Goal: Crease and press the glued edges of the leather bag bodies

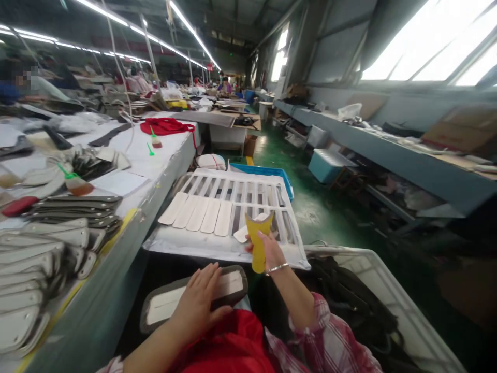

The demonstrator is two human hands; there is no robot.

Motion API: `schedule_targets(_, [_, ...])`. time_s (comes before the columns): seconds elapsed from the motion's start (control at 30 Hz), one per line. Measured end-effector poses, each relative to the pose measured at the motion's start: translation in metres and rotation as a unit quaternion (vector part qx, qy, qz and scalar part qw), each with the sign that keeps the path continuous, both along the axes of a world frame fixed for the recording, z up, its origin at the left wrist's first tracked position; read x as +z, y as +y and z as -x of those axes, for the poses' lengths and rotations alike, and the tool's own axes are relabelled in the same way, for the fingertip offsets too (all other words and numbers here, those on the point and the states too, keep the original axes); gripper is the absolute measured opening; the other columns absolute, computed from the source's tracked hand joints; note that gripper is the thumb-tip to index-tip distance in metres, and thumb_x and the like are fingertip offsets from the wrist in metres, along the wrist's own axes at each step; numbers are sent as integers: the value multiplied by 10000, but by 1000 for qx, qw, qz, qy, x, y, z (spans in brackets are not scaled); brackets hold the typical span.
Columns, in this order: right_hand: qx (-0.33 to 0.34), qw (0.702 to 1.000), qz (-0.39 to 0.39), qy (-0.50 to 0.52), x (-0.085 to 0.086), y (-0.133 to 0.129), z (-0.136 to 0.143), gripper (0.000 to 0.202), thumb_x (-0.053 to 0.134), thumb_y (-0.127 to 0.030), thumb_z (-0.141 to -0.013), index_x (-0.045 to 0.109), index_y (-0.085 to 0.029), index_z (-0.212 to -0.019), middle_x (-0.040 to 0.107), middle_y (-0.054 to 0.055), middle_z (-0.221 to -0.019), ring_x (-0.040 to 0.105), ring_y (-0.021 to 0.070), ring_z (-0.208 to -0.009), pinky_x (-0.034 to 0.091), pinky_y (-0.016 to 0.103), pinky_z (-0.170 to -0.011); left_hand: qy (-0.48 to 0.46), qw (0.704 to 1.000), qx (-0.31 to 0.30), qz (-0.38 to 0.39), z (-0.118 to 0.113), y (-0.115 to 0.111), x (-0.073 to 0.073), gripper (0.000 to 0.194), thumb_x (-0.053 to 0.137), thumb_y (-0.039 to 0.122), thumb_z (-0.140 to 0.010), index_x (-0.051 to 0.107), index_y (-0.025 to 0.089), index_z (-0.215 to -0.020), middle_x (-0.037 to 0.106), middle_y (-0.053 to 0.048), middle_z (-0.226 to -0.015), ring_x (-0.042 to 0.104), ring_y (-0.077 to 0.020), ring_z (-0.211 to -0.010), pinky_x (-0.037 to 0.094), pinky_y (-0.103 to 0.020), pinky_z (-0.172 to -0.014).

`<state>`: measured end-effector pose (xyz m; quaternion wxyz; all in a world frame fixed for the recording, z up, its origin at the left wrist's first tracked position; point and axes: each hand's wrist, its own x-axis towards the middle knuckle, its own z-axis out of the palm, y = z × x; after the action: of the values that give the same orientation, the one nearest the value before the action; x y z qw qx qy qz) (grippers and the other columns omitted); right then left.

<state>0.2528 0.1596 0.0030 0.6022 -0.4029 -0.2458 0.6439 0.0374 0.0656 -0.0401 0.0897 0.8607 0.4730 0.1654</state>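
My left hand [199, 296] lies with fingers stretched out on a long, round-ended dark grey piece [146, 316] in my lap. A white panel [165, 305] covers the middle of that piece, partly hidden under the hand. In my right hand [274, 252] is a flat yellow piece [259, 233] with a notched, forked top end, gripped between thumb and fingers. Just behind it, a loose white strip [241, 234] lies tilted on a white slatted rack [209, 247]; whether my fingers touch it I cannot tell. Several white rounded strips [209, 216] sit side by side on the rack's left part.
Left, a long table [134, 217] bears stacks of white-and-grey pieces [34, 269], a glue bottle [77, 184] and red cloth [165, 126]. A blue crate [289, 186] stands behind the rack. To the right is a pale bin [368, 254] with dark material [349, 295].
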Motion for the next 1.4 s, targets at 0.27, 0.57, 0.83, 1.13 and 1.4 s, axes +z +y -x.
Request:
schedule_targets(0.27, [160,987,-8,24,-22,28,36,360,720,-274,-603,540,-160,-893,427,-82,-579,329,18,-388,294,155,-361,75,996,-32,36,-15,16,-4,759,456,599,-761,213,243,-1386,283,-114,-1423,310,-322,-1263,227,-486,-1013])
schedule_targets(0.57, [306,932,-71,-181,-29,32,49,382,562,-372,-764,587,-134,-1061,379,-84,-465,313,40,-381,300,170,-380,79,995,-34,40,-18,22,-9,750,437,613,-767,204,263,-1388,307,-106,-1415,327,-335,-1243,230,-478,-988])
schedule_targets(0.83, [263,818,-323,-396,-22,7,53,320,476,-248,-813,601,-182,-1101,601,31,-838,547,140,-764,444,266,-738,102,995,-16,9,-22,24,-3,628,467,593,-766,429,234,-1280,437,-100,-1331,342,-297,-1237,213,-437,-1017])
schedule_targets(1.13, [-95,980,103,-140,-42,25,-26,169,591,-292,-718,540,-134,-751,534,-15,-535,511,109,-418,467,236,-418,108,990,26,-89,20,-2,-12,891,439,642,-742,94,159,-1406,387,-133,-1364,404,-271,-1214,143,-485,-1062])
schedule_targets(1.4, [-156,941,248,-169,-91,21,-119,111,448,-69,-723,509,-123,-798,565,51,-578,572,130,-464,488,229,-474,-234,893,354,150,126,-55,-29,824,510,573,-724,166,233,-1391,335,-84,-1402,365,-277,-1246,299,-484,-1021])
